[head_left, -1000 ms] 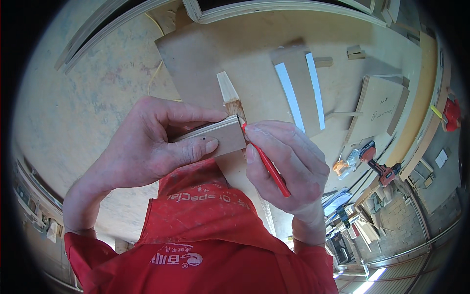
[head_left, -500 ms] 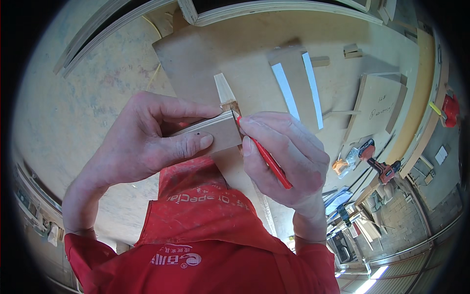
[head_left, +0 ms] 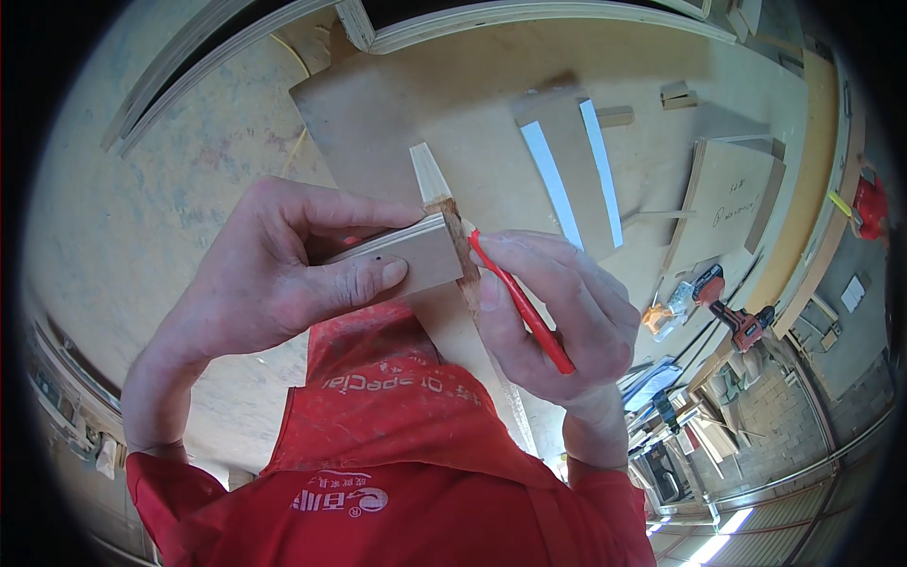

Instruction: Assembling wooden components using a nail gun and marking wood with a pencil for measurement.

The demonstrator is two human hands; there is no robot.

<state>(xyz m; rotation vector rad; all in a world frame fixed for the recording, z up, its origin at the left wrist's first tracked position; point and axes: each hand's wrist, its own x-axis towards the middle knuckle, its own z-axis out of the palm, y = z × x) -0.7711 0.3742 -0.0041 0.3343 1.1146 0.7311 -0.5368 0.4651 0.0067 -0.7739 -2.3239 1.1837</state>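
Observation:
My left hand (head_left: 274,260) is closed round a short piece of plywood (head_left: 427,261), its thumb lying on the broad face and its fingers behind the layered edge. Pinched in my right hand (head_left: 581,307) is a red pencil (head_left: 534,321), tilted with its tip up and to the left. A small gap separates the tip from the plywood's right end. Beneath that end runs a narrow wooden strip (head_left: 431,175), pale at its far end and brown alongside the plywood. My left fingertips behind the piece are partly hidden.
A board with two white strips (head_left: 551,180) lies beyond my right hand. Farther right are a marked panel (head_left: 723,198) and small wood offcuts (head_left: 677,96). A red and black cordless drill (head_left: 737,321) rests near the right edge. A pale frame (head_left: 529,13) spans the far side.
My right hand and the pencil have shifted slightly right, away from the plywood's end, uncovering more of the brown strip. My left hand and the plywood have barely moved.

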